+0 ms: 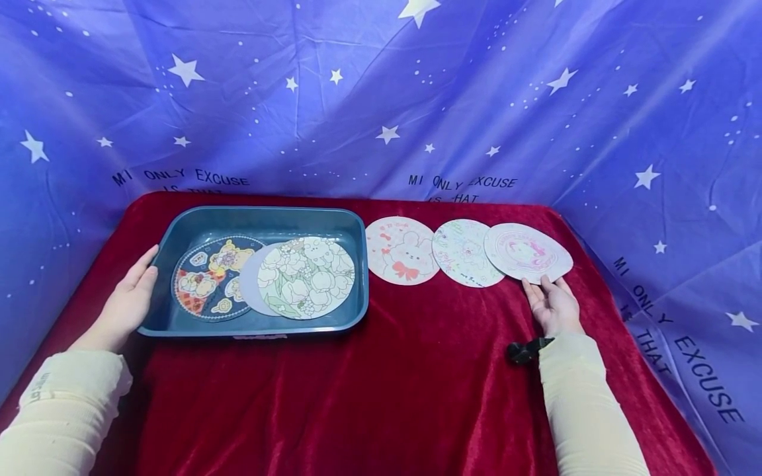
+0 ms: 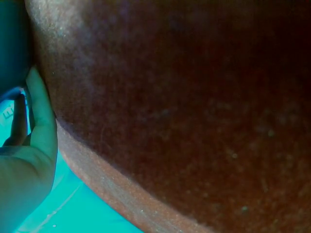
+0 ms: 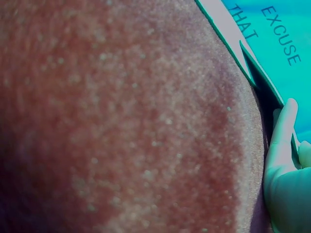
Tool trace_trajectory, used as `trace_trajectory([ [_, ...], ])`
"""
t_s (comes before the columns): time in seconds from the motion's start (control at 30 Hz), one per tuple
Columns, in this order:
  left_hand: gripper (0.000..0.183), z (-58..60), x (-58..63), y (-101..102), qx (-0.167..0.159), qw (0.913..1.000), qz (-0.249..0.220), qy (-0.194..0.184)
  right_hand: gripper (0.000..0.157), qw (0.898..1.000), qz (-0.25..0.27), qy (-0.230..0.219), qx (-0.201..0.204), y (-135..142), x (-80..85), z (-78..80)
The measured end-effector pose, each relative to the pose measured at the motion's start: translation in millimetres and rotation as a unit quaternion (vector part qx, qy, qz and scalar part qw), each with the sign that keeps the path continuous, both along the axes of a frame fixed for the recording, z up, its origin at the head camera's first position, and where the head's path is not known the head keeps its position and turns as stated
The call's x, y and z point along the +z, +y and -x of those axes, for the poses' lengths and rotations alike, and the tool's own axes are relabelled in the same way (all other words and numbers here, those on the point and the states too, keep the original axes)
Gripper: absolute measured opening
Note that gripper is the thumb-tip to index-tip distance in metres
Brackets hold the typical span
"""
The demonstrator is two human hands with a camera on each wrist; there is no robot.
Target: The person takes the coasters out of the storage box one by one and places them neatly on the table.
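In the head view my right hand [image 1: 555, 305] pinches the near edge of a white round mat [image 1: 528, 252] with a pink drawing, tilting it up a little. The right wrist view shows thumb and fingers at the edge of this mat [image 3: 265, 80]. My left hand [image 1: 127, 297] rests its straight fingers against the left side of a dark blue tray [image 1: 256, 329]. A dark patterned round mat [image 1: 205, 281], a plain pale one [image 1: 253, 281] and a green floral one [image 1: 309, 277] lie overlapping inside the tray.
Right of the tray lie a round mat with a rabbit and red bow [image 1: 403, 251] and a pale scribble-patterned mat [image 1: 467, 253], partly under the pink one. A red velvet cloth [image 1: 381, 396] covers the table. Blue starry fabric [image 1: 357, 99] hangs behind and at the sides.
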State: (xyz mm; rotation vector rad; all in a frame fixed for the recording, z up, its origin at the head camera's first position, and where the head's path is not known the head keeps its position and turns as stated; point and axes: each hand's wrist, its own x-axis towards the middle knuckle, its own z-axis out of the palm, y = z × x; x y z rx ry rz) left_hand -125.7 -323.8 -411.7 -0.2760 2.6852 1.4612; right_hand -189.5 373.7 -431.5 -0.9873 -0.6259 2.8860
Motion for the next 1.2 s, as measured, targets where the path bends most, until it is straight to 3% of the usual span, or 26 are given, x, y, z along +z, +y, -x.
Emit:
trace_trajectory([
  [0.33,0.058,-0.5,1.2,0.5,0.002,1.0000,0.001,-0.001,0.072,1.000,-0.016,-0.009,-0.001,-1.3,-0.1,0.6],
  [0.7,0.057,-0.7,1.4,1.3,0.001,1.0000,0.001,0.002,0.058,0.999,-0.024,0.011,0.023,0.1,-0.4,-6.2],
  [1.0,0.057,0.4,1.3,2.5,0.003,1.0000,0.008,0.001,0.073,0.999,0.006,-0.015,0.036,3.3,0.6,-7.3],
  [1.2,0.056,0.6,-0.2,0.9,0.002,0.9999,0.010,0.012,0.044,0.996,-0.017,-0.075,0.036,2.5,10.2,-12.5],
])
